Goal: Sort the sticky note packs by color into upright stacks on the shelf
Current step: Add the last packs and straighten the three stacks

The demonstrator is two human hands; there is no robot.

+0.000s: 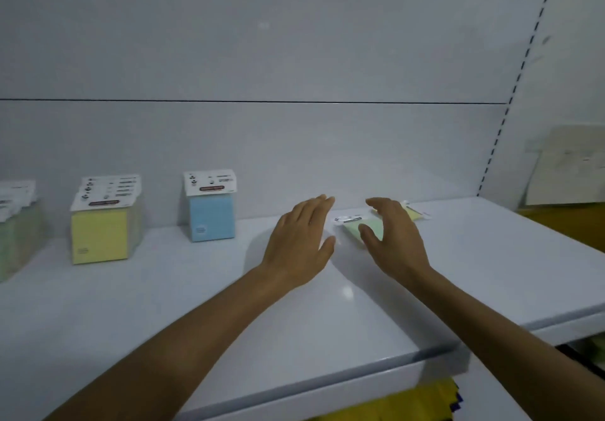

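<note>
White glossy shelf (98, 322) lies beneath the left hand (300, 240); lighting dim. Grey back panel (262, 44) stands beyond it, one horizontal seam across. Slotted upright (521, 70) rises beyond and right of the right hand (396, 240).

No legible text anywhere. White header cards (209, 183) on the yellow stack (100, 237) and the blue pack (212, 221) carry a dark logo bar with reddish lettering plus small black marks, all too blurred to read. Small print low on both pack faces is unreadable. The paper sheet (569, 168) at right shows faint marks only.
</note>
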